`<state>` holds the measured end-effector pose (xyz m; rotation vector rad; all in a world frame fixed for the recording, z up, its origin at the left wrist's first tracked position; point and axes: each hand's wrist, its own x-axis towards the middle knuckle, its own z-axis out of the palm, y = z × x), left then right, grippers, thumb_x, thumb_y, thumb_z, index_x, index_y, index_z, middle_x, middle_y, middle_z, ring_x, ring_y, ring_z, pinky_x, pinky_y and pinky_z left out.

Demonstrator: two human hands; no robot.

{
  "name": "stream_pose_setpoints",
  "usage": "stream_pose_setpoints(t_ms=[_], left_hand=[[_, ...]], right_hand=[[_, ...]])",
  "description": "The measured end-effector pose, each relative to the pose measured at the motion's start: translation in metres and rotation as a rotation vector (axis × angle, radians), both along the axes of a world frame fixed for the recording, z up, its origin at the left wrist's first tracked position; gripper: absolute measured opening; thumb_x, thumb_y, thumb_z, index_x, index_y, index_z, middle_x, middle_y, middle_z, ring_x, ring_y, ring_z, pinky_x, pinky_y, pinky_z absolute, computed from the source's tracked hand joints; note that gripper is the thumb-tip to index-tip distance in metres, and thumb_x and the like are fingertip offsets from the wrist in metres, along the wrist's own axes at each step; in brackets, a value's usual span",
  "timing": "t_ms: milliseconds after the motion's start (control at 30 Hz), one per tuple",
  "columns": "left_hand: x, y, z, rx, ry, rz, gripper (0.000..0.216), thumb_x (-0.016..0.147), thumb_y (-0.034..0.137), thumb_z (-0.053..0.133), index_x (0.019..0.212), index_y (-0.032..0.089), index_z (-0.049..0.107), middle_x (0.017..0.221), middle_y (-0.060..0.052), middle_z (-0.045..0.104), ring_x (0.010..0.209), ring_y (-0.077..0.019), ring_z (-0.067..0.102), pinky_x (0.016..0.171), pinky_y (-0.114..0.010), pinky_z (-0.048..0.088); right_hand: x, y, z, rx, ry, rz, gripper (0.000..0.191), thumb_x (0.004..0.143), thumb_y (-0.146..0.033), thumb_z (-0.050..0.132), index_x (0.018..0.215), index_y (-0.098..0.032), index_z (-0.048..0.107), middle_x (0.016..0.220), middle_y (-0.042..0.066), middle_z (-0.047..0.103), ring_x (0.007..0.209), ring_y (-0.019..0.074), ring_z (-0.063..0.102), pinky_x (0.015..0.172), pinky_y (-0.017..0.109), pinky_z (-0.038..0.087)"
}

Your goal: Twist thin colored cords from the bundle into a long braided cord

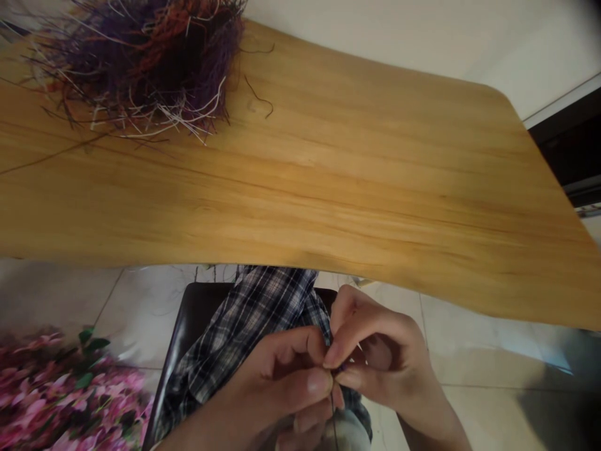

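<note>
My left hand (282, 382) and my right hand (380, 357) meet below the table's near edge, over my lap. Both are closed in a pinch, fingertips touching, on a thin dark strand (333, 401) that hangs down between them. A small purple bit shows at the pinch. A heap of purple, red and pale straw-like strands (141, 62) lies on the far left of the wooden table (328, 175), well away from both hands.
A plaid shirt (253, 332) covers my lap on a dark chair (188, 319). Pink artificial flowers with green leaves (61, 394) lie on the tiled floor at lower left. A couple of loose strands (260, 99) rest on the table near the heap.
</note>
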<state>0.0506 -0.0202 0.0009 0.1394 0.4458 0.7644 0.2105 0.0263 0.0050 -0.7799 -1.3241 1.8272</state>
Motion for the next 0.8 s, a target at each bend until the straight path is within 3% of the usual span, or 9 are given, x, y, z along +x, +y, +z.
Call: stream_pose_setpoints(t_ms=[300,800], left_hand=[[-0.0005,0.0026,-0.0061,0.093,0.074,0.028,0.024,0.084,0.034,0.065,0.074,0.015,0.052,0.052,0.008,0.041,0.037,-0.0006,0.029,0.037,-0.011,0.032],[-0.0005,0.0036,-0.0048,0.098,0.035,0.033,0.021,0.084,0.031,0.064,0.074,0.016,0.054,0.053,0.007,0.043,0.038,-0.0007,0.031,0.037,-0.01,0.032]], right_hand=[[-0.0009,-0.0022,0.0009,0.043,-0.049,-0.077,0.017,0.073,-0.012,0.074,0.085,-0.024,0.073,0.076,-0.001,0.049,0.064,0.0111,0.045,0.051,0.026,0.034],[-0.001,-0.0022,0.0024,0.196,-0.09,-0.112,0.022,0.071,-0.007,0.073,0.086,-0.023,0.072,0.076,-0.001,0.051,0.066,0.0118,0.047,0.055,0.028,0.038]])
